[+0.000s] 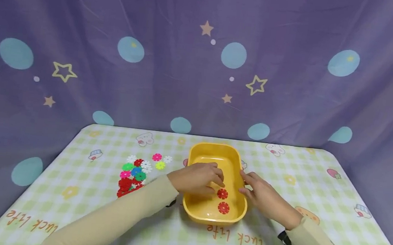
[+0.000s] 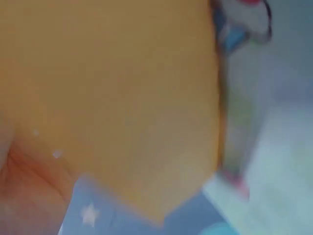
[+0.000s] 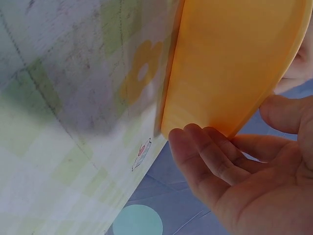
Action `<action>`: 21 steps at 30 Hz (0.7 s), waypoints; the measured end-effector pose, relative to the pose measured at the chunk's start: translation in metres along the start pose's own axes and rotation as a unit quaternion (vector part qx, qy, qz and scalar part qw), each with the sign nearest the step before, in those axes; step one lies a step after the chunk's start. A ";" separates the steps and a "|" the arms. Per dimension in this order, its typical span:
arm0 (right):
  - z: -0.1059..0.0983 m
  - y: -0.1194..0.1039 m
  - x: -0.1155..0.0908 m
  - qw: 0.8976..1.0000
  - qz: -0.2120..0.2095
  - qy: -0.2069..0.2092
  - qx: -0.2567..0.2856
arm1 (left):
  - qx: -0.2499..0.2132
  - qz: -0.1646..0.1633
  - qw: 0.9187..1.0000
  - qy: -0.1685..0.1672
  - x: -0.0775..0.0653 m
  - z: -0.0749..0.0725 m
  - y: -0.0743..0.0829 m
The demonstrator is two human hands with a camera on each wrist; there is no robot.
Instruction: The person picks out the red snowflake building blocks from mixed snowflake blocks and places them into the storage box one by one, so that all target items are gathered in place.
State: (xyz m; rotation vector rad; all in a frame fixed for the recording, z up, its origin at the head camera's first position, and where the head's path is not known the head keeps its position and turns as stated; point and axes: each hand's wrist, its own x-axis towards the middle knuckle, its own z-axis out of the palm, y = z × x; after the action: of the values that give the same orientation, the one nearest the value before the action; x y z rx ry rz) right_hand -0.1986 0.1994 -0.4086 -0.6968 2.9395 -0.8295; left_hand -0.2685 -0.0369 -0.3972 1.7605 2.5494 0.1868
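Observation:
A yellow plastic basin (image 1: 209, 214) stands on the table, with two red snowflake discs (image 1: 223, 208) lying on its floor. My left hand (image 1: 200, 178) reaches over the left rim into the basin, its fingers bent loosely downward beside the upper red disc; I see nothing held in it. The left wrist view is blurred and shows mostly yellow wall and part of the palm. My right hand (image 1: 264, 196) holds the basin's right side, thumb at the rim and fingers against the outer wall. In the right wrist view, those fingers (image 3: 220, 156) touch the yellow side.
Left of the basin lies a loose pile of snowflake discs (image 1: 136, 172) in red, white, green, blue, pink and yellow, partly behind my left forearm. A checked cloth (image 1: 302, 164) covers the table. Behind its far edge hangs a purple curtain (image 1: 171, 88).

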 end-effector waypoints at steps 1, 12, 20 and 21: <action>0.000 0.000 0.000 1.000 -0.001 0.002 0.000 | -0.001 -0.009 1.000 0.013 -0.009 -0.007 -0.001; 0.000 0.001 -0.006 1.000 -0.008 0.012 0.004 | -0.018 -0.159 0.985 0.061 -0.141 -0.044 -0.037; -0.002 -0.003 -0.003 1.000 -0.015 0.007 0.008 | -0.060 -0.281 0.958 0.005 -0.213 -0.009 -0.061; -0.001 -0.004 -0.003 1.000 -0.017 0.007 0.008 | -0.064 -0.287 0.956 0.006 -0.218 -0.006 -0.061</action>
State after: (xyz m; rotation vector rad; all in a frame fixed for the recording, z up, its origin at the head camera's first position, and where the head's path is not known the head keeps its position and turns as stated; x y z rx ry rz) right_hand -0.1945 0.1980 -0.4056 -0.7457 2.9370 -0.8624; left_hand -0.2486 -0.2622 -0.4065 0.9185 2.8454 0.3257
